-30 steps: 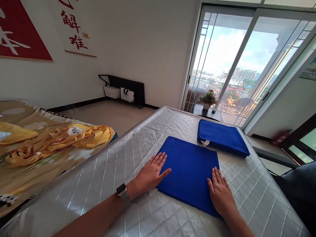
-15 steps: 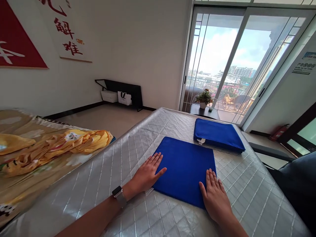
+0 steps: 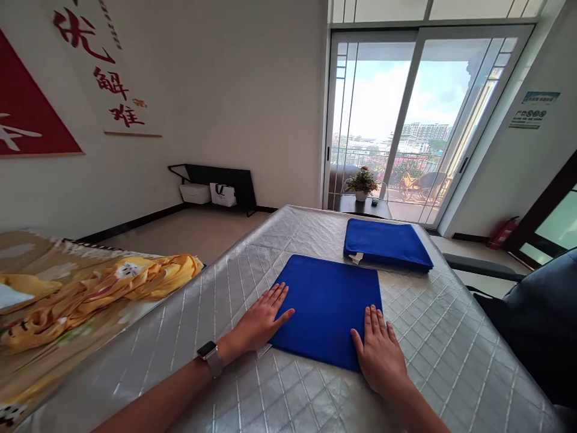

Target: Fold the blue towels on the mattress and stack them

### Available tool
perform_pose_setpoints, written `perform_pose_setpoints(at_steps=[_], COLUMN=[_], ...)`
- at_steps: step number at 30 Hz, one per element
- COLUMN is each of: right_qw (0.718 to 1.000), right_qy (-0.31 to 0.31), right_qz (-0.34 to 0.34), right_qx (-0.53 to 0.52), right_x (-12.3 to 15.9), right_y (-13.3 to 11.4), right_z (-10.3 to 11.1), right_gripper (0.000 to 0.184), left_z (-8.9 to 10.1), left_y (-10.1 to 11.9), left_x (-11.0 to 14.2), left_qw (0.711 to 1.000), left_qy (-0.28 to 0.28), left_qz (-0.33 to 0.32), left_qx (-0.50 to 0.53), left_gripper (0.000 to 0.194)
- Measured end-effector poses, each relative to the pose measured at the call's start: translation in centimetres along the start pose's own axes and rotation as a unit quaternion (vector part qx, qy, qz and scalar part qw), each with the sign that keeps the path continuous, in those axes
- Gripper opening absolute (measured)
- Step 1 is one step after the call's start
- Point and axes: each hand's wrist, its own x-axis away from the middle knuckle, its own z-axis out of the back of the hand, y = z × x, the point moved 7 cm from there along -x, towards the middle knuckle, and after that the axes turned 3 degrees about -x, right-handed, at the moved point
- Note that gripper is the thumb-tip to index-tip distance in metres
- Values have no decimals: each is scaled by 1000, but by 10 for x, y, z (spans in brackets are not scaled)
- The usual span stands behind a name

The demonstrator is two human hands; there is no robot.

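Observation:
A flat blue fabric square (image 3: 327, 307), perhaps a folded storage box or a cushion cover, lies on the silver quilted mattress (image 3: 265, 397). My left hand (image 3: 260, 317) rests open along its left edge, fingers stretched out and palm down. On the opposite edge, near the front right corner, my right hand (image 3: 382, 350) lies flat and open. A small white tag (image 3: 264, 350) pokes out by the left wrist. Behind and to the right sits a second, thicker blue fabric piece (image 3: 387, 242) with a white label at its front corner; neither hand touches it.
Patterned bedding with a crumpled yellow cloth (image 3: 148, 276) lies on the left. Beyond the mattress stand a small black table with a potted plant (image 3: 362, 183) and a sliding glass door. A dark chair (image 3: 541, 319) is close on the right; a fire extinguisher (image 3: 502, 233) stands behind it.
The camera view has tilted up and turned slightly right. Both hands stay flat on the same blue square, and the things on the mattress look unmoved.

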Motion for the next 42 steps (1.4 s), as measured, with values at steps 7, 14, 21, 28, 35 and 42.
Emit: perform_pose_setpoints(at_steps=[7,14,21,28,35,42], right_qw=[1000,999,997,999,1000,999], right_qy=[-18,-24,-56,-27,-2,-13], right_qz=[-8,-8,17,-3,8,7], right_qx=[5,29,50,21,17,52], right_x=[3,5,8,4,1,0], right_y=[-3,-5,-7,-4,-3,1], right_z=[8,11,13,12,5,-3], right_gripper=[72,69,61,69,70,71], left_z=[3,9,0,-5,1,3], left_y=[-12,125,213,162,84,10], left_x=[-7,-11,-15,-5,14,30], left_qw=[999,987,964,975,989,998], left_qy=[2,28,-1,23,24,47], left_qz=[34,-150,-245,-219,-144,-45], left_qx=[-9,42,106,42,-6,-15], left_gripper=[80,72,72,76,76,76])
